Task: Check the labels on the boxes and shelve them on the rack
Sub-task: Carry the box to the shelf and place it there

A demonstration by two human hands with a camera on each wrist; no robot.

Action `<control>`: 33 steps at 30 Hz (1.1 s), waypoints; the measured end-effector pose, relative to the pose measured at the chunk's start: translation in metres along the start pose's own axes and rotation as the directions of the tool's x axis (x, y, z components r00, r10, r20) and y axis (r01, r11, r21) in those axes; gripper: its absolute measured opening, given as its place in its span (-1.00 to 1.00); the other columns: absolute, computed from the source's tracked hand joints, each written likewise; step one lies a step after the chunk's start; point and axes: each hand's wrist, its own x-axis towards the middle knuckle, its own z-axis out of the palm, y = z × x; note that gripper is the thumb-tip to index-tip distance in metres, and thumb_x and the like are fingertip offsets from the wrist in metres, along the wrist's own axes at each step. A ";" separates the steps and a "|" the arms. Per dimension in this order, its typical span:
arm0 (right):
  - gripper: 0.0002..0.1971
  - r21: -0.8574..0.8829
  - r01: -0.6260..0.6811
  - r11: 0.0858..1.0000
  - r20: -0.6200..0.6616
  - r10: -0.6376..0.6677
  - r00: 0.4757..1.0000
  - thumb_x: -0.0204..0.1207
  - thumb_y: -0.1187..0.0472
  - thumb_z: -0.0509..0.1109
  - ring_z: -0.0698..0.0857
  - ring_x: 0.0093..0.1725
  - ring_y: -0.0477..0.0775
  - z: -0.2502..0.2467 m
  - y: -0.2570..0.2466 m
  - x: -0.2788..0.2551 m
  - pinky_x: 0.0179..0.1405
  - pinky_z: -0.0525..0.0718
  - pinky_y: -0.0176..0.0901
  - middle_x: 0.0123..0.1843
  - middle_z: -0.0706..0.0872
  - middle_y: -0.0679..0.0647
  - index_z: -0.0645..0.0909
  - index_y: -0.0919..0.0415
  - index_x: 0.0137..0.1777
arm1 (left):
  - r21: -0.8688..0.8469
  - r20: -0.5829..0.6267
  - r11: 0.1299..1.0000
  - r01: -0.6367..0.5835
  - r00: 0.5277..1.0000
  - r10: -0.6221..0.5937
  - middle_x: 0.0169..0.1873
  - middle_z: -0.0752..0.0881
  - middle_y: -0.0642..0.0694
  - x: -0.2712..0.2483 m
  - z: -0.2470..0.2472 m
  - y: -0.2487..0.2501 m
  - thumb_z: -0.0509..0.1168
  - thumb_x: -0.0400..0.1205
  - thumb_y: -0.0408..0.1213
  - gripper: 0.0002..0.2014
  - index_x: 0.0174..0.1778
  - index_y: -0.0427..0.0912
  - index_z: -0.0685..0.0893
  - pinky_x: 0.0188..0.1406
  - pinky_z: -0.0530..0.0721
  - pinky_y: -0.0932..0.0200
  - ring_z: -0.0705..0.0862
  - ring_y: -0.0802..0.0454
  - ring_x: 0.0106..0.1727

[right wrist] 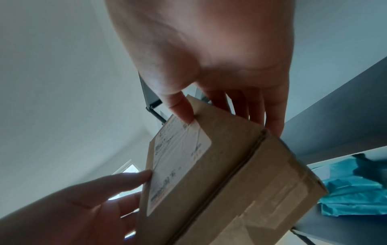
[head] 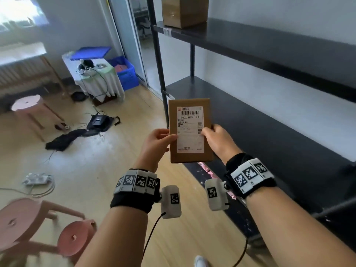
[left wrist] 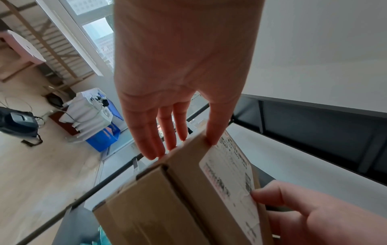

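Note:
A flat brown cardboard box (head: pixel 173 112) is held upright in front of me, its white shipping label (head: pixel 190 130) with a barcode facing me. My left hand (head: pixel 165 137) pinches its left edge, thumb on the front and fingers behind. My right hand (head: pixel 212 132) pinches the right edge the same way, thumb on the label. The left wrist view shows the left hand (left wrist: pixel 182 132) at the box (left wrist: pixel 167 207) edge. The right wrist view shows the right hand (right wrist: pixel 222 106) on the box (right wrist: pixel 240 174). The black rack (head: pixel 269 120) stands just right of the box.
Another cardboard box (head: pixel 185 11) sits on the rack's upper shelf (head: pixel 250 41). A teal bag (right wrist: pixel 351 190) lies on a lower shelf. Pink stools (head: pixel 27 105), a cloth-covered table (head: pixel 100 83), blue bins (head: pixel 127 72), a black bag (head: pixel 100 122) and cables occupy the floor to the left.

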 end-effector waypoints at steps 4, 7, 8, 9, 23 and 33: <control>-0.86 -0.025 0.029 0.999 0.049 -0.028 0.998 0.66 0.09 0.22 0.65 -0.21 -0.22 0.029 -0.017 0.052 -0.46 0.50 -0.38 -0.12 0.71 -0.12 0.58 0.04 0.10 | -0.003 -0.078 1.000 0.030 0.997 -0.030 0.17 0.77 -0.25 0.044 -0.021 0.000 0.45 0.63 -0.24 -0.57 0.37 -0.31 0.59 0.29 0.73 -0.19 0.77 -0.18 0.21; -0.81 -0.018 0.008 1.000 0.068 -0.007 0.998 0.67 0.06 0.25 0.64 -0.21 -0.22 0.055 -0.024 0.081 -0.48 0.52 -0.42 -0.12 0.67 -0.14 0.49 0.05 0.23 | -0.027 -0.102 0.998 0.060 0.993 -0.062 0.17 0.77 -0.26 0.075 -0.041 -0.003 0.45 0.62 -0.28 -0.59 0.36 -0.32 0.59 0.26 0.74 -0.18 0.77 -0.17 0.19; -0.78 -0.018 -0.003 1.000 0.074 0.004 0.997 0.66 0.05 0.27 0.65 -0.21 -0.21 0.064 -0.026 0.091 -0.51 0.53 -0.43 -0.11 0.65 -0.13 0.46 0.06 0.25 | -0.043 -0.103 0.997 0.066 0.992 -0.071 0.17 0.77 -0.27 0.086 -0.047 -0.005 0.44 0.62 -0.30 -0.60 0.36 -0.33 0.58 0.22 0.77 -0.13 0.78 -0.17 0.17; -0.75 -0.023 -0.015 1.000 0.074 0.017 0.997 0.65 0.04 0.30 0.66 -0.21 -0.20 0.072 -0.029 0.101 -0.52 0.53 -0.43 -0.11 0.64 -0.12 0.43 0.07 0.25 | -0.057 -0.101 0.996 0.072 0.992 -0.077 0.18 0.76 -0.27 0.098 -0.054 -0.005 0.43 0.63 -0.33 -0.61 0.36 -0.33 0.58 0.13 0.80 -0.04 0.79 -0.15 0.15; -0.63 -0.051 -0.115 0.992 -0.121 0.108 0.987 0.59 -0.08 0.35 0.72 -0.07 -0.09 0.189 -0.087 0.250 -0.18 0.67 -0.21 0.09 0.75 -0.02 0.55 0.10 0.29 | 0.138 0.221 0.985 0.101 0.966 -0.130 0.17 0.81 -0.23 0.313 -0.147 0.030 0.39 0.63 -0.36 -0.41 0.62 -0.11 0.48 0.22 0.77 -0.08 0.80 -0.14 0.17; -0.62 -0.033 -0.174 0.984 -0.297 0.157 0.942 0.58 -0.10 0.34 0.74 0.12 0.04 0.193 -0.089 0.332 0.16 0.71 0.06 0.16 0.77 -0.02 0.63 0.10 0.28 | 0.297 0.316 0.954 0.049 0.937 -0.147 0.11 0.79 -0.11 0.425 -0.120 0.041 0.50 0.24 0.06 -0.30 0.29 -0.15 0.62 0.25 0.74 -0.15 0.78 -0.11 0.14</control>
